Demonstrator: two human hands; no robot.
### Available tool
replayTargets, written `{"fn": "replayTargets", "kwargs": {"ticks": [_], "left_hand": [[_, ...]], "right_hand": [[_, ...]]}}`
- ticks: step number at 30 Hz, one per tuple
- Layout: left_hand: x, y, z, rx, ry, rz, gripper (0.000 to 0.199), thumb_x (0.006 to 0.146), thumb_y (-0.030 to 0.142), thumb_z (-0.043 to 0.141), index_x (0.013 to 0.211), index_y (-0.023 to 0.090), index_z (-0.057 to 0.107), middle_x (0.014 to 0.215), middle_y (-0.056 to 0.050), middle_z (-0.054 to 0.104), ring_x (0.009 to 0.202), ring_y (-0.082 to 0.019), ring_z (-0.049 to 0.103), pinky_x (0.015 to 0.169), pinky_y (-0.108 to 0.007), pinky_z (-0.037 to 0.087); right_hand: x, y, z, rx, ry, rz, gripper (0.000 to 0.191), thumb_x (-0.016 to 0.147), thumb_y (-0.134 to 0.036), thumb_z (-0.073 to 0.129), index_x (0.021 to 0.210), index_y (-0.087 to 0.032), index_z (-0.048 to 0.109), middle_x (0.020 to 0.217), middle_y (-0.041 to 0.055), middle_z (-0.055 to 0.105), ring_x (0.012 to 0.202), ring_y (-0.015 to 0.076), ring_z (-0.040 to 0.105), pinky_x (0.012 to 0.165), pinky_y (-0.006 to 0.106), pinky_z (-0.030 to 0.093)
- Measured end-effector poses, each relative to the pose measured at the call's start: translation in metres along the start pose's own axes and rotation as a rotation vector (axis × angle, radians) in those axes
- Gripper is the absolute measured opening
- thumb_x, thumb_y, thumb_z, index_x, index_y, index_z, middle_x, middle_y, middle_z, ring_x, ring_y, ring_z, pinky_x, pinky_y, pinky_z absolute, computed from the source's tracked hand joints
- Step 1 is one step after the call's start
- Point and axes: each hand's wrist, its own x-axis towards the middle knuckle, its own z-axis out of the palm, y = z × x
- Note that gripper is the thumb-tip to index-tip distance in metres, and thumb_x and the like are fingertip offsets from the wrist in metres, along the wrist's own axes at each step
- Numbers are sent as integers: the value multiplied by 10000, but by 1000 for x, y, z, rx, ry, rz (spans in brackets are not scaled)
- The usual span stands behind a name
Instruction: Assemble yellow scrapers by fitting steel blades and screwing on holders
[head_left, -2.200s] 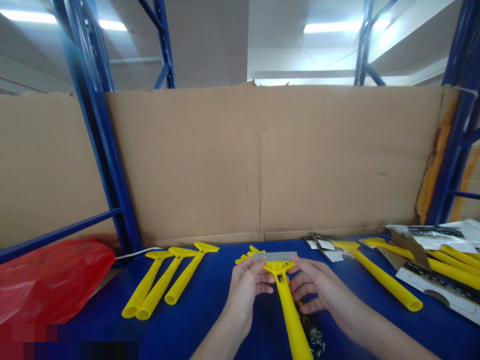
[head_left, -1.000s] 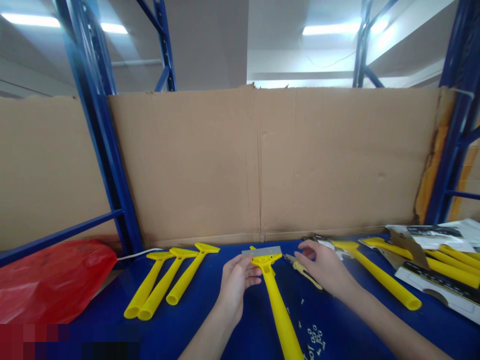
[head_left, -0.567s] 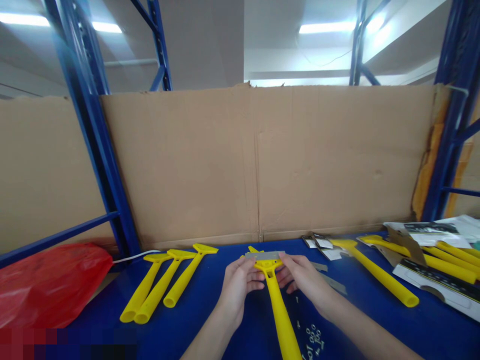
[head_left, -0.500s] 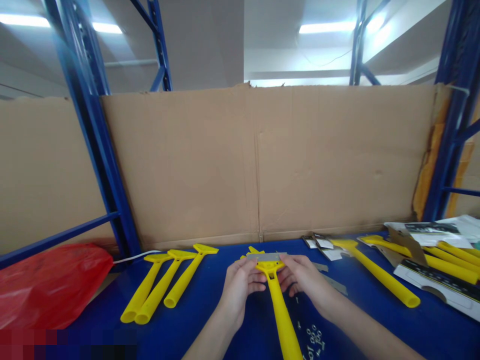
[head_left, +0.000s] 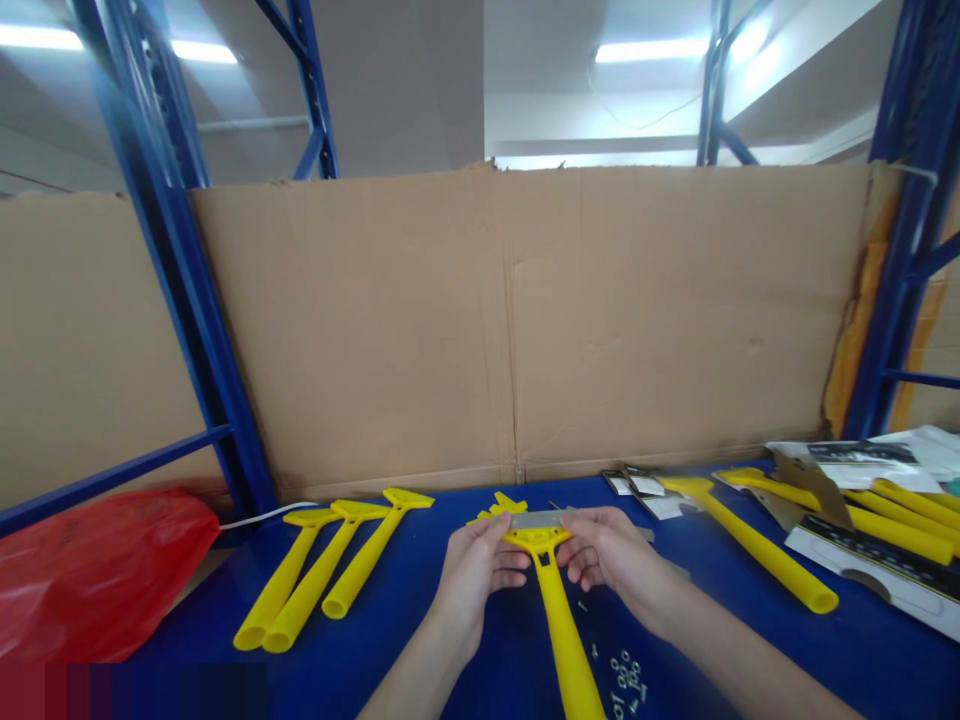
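A yellow scraper handle (head_left: 561, 630) points toward me, its wide head away from me. Across that head lies a thin grey metal plate (head_left: 535, 520). My left hand (head_left: 474, 570) pinches the plate and head at the left end, fingers curled beneath. At the right end my right hand (head_left: 611, 550) grips them the same way, with its thumb on top. Small yellow pieces (head_left: 506, 503) lie just behind the plate. Nuts and screws (head_left: 626, 675) are scattered on the blue table (head_left: 405, 650), right of the handle.
Three yellow handles (head_left: 360, 570) lie at the left, beside a red plastic bag (head_left: 105, 570). On the right are another yellow handle (head_left: 772, 555), several more handles and printed packaging (head_left: 877, 570). A cardboard wall (head_left: 390, 330) stands behind, between blue posts.
The plate now sits lower against the yellow head, roughly aligned with it. Both hands still hold the ends and have barely moved. The view has shifted slightly.
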Motion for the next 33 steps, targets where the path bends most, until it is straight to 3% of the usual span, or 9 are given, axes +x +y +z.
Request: {"fn": "replayTargets", "kwargs": {"ticks": [11,15,18,26,33], "left_hand": [[1,-1,2,-14,7,52,144,832,183,598,803,56,658,641,-101,683,442,-83,581,418,-158,478],[1,0,3,-39,8,70,128,804,193,642,782,69,662,630,-86,678,449,-83,584,425,-157,485],[-2,1,5,-39,-4,79,131,809,195,633,767,73,658,549,-59,646,439,-82,579,423,-145,474],[-5,0,10,72,3,77,171,826,213,585,739,75,637,554,-72,659,416,-83,562,377,-143,428],[-6,2,11,105,-5,71,183,825,237,574,738,80,609,571,-78,661,424,-83,554,380,-155,426]], "right_hand": [[-4,3,6,17,12,10,212,885,-332,483,816,-152,570,525,-17,614,424,91,577,417,174,434],[-10,7,14,21,-101,77,272,873,-414,492,846,-153,564,588,30,671,471,140,639,468,230,497],[-12,9,21,92,-190,170,363,900,-449,405,803,-146,580,534,43,653,422,139,610,453,241,501],[-9,10,26,150,-49,207,352,911,-358,364,681,-163,546,404,-19,534,283,74,446,298,160,350],[-1,14,24,130,-39,206,373,898,-382,370,644,-170,541,358,-25,512,243,79,420,262,166,338]]}}
